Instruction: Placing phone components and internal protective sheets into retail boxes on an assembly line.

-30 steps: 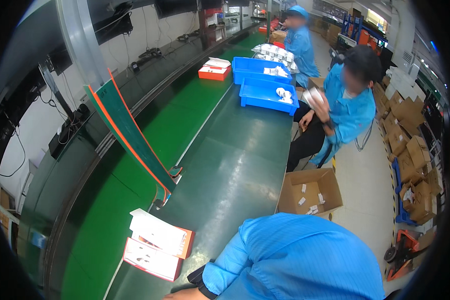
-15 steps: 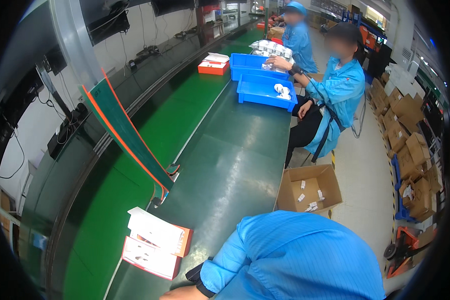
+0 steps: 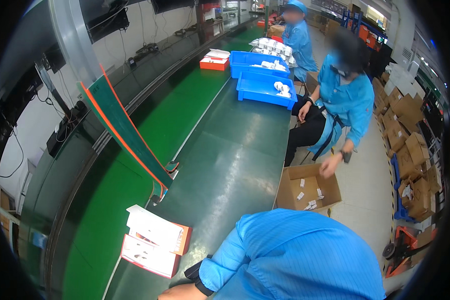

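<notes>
Conveyor belting [image 3: 135, 150], bright green, is seen along the left of the view, bordered by a dark green worktable [image 3: 235, 165]. A slanted green guide with orange edges [image 3: 127, 135] is set across the belt, its lower end reaching the table edge.

Two stacked red-and-white boxes [image 3: 155, 240] are observed lying flat on the near end of the table, at the border with the belt, the upper one offset slightly from the lower.

Only one hand of the wearer [image 3: 177, 292] is partly visible, at the bottom edge, emerging from a blue sleeve [image 3: 295, 255] with a dark cuff. It is located just to the right of the stacked boxes and below them, apart from them as far as can be seen. Its fingers are cut off by the frame, so its degree of opening and any contact cannot be told; which hand it is cannot be established either. The other hand is not in view.

Further along the table, a red-and-white box [image 3: 215, 60] and two blue trays [image 3: 265, 85] holding small white items are noted.

To the right, a seated co-worker in a blue coat [image 3: 345, 100] is recorded reaching one hand [image 3: 330, 165] down over an open cardboard carton [image 3: 307, 187] on the floor beside the table. A second person in blue [image 3: 297, 35] is seated farther back. Stacked cardboard cartons [image 3: 410, 135] are ranged along the far right.
</notes>
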### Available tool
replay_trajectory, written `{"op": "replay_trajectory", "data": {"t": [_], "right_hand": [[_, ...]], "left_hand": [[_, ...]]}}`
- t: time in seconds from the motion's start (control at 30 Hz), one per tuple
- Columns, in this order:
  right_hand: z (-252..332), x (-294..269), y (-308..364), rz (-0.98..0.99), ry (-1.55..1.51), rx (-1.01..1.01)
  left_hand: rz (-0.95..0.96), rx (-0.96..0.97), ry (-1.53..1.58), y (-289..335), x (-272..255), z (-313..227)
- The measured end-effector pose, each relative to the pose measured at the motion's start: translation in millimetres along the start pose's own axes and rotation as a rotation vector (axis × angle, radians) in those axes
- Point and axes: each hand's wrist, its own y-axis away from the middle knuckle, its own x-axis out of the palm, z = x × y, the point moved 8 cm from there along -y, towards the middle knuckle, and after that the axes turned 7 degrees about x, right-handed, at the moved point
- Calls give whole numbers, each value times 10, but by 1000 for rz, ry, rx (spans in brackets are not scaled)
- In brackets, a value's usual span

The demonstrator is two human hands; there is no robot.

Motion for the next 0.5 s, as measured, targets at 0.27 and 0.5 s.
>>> {"op": "replay_trajectory", "data": {"t": [0.27, 0.5], "right_hand": [[-5, -6, -15, -10, 6, 4], [27, -29, -23, -24, -19, -7]], "left_hand": [[-17, -32, 22, 96, 32, 136], [-45, -6, -18, 71, 0, 55]]}}
